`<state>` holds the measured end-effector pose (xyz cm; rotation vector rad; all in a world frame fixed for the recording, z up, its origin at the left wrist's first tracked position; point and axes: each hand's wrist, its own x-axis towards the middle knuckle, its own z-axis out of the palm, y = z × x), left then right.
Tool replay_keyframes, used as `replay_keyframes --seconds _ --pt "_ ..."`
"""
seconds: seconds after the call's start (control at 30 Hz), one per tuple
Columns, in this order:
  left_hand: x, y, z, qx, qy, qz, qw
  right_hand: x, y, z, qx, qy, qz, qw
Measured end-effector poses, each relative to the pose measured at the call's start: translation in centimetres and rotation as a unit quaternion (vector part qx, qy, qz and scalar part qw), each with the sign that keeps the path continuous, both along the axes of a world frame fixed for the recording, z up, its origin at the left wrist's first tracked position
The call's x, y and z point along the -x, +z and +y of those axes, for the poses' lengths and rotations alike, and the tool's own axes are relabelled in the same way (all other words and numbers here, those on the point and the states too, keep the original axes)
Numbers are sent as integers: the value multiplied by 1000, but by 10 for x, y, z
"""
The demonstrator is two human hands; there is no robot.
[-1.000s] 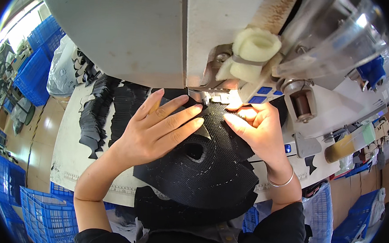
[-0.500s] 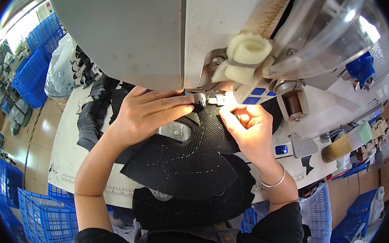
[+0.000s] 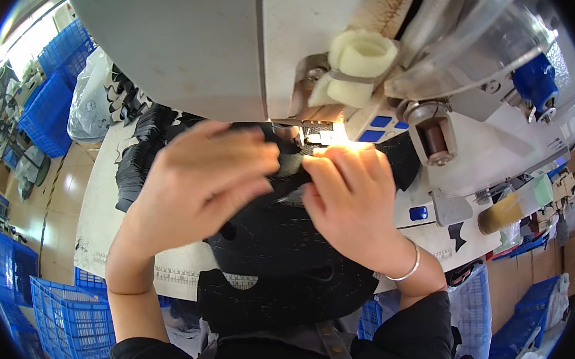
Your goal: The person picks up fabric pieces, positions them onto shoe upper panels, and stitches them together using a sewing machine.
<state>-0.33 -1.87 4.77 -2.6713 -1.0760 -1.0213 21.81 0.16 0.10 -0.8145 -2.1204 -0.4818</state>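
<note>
A black mesh fabric piece [image 3: 276, 236] with light stitch marks lies on the bed of the sewing machine [image 3: 177, 36], below its lit presser foot [image 3: 296, 135]. My right hand [image 3: 356, 208], with a bangle at the wrist, has its fingers bent together on the fabric's edge just in front of the foot. To the left, my left hand [image 3: 200, 179] hovers over the cloth, blurred by motion, its thumb apart from its stretched fingers. Another dark fabric piece [image 3: 285, 301] hangs over the table's front edge near my lap. Under my fingers, the fabric's edge is partly hidden.
Stacked black cut pieces [image 3: 142, 158] lie left of the machine. At the right are a brown thread bobbin [image 3: 433, 142], a control panel with blue buttons [image 3: 376, 127] and a small black scrap [image 3: 456, 237]. Blue crates [image 3: 70, 318] stand on the floor around the table [image 3: 98, 225].
My left hand has come away from the presser foot, back and slightly left. My right hand has shifted left over the fabric, which is turned and bunched differently under the hands.
</note>
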Motion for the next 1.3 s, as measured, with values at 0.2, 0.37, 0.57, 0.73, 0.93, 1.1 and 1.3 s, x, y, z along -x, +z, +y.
replay_keyframes --seconds 0.2,0.37,0.57,0.73,0.93,1.1,1.3 --pt "14 -53 13 428 -125 -268 854 -16 -1 -1 42 30 75 996" --pt "1 -33 -19 264 -4 -134 955 -17 -3 3 80 17 139 987" --pt "-2 -45 -18 189 -1 -143 972 -23 -11 17 57 72 158 983" --pt "-9 -43 -23 152 3 -131 980 -27 -12 21 96 91 169 977" --pt "-8 -43 -25 188 -2 -140 972 -28 -11 22 99 89 180 975" --pt "-9 -46 -23 145 -8 -133 980 -27 -18 25 61 114 194 972" --pt "1 -48 -3 170 -2 -153 973 -23 -14 30 38 106 185 976"
